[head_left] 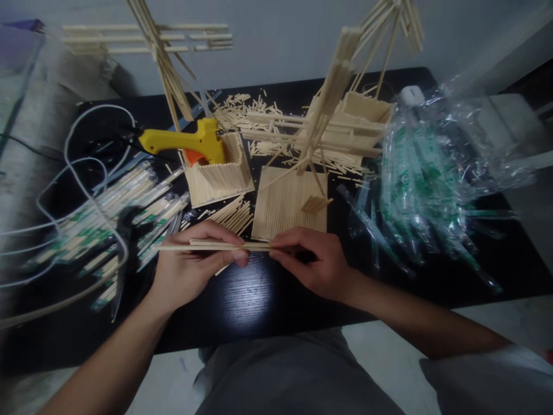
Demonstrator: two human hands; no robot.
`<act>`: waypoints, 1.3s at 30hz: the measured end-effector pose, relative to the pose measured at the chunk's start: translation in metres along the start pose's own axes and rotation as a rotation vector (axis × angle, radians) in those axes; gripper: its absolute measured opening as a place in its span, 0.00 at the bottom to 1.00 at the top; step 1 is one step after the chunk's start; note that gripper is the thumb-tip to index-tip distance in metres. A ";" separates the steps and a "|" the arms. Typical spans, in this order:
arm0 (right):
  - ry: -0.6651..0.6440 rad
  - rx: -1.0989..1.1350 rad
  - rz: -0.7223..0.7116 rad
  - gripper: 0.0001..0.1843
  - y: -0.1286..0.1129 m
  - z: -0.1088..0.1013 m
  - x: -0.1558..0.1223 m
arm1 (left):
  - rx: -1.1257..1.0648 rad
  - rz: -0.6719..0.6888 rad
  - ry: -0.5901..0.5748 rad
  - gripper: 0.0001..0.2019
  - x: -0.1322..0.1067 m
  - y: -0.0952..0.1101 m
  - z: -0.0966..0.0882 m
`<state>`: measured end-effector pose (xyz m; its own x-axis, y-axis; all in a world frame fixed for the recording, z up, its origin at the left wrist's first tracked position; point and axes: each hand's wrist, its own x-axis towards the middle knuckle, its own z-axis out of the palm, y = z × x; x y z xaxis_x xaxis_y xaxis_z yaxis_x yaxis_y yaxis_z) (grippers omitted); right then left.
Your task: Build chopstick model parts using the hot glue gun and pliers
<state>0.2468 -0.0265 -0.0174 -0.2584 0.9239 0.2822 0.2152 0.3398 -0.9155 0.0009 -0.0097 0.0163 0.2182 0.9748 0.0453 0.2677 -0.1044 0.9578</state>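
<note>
A few thin wooden sticks (pixel 216 246) lie level between my two hands, above the table's front part. My left hand (pixel 194 256) pinches them with thumb and fingers, and their left ends stick out past it. At their right end, my right hand (pixel 311 259) is closed on them between thumb and fingertips. Just beyond is a flat panel of sticks (pixel 280 202) with a small piece of joined sticks (pixel 317 203) on it. Loose sticks (pixel 235 216) lie beyond my left hand, partly hidden by it.
A yellow glue gun (pixel 181 141) rests on a stick-built box (pixel 224 176). Stick windmill-like structures (pixel 319 109) rise at the back. Wrapped chopsticks (pixel 129 219), a white cable (pixel 69 132) and dark-handled pliers (pixel 123 236) lie left. Clear plastic wrappers (pixel 415 173) heap up right.
</note>
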 end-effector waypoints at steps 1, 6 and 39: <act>-0.004 -0.005 -0.012 0.04 0.000 0.000 0.000 | 0.002 0.004 0.004 0.08 0.000 0.000 0.001; -0.026 -0.030 -0.087 0.05 -0.002 -0.002 0.002 | 0.007 0.007 -0.006 0.08 -0.001 0.001 0.007; 0.032 -0.056 -0.194 0.05 0.001 -0.004 0.004 | 0.096 0.020 0.050 0.11 -0.002 -0.003 -0.008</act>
<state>0.2496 -0.0220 -0.0162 -0.2707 0.8448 0.4616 0.2166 0.5207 -0.8258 -0.0076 -0.0096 0.0157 0.1781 0.9807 0.0804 0.3533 -0.1399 0.9250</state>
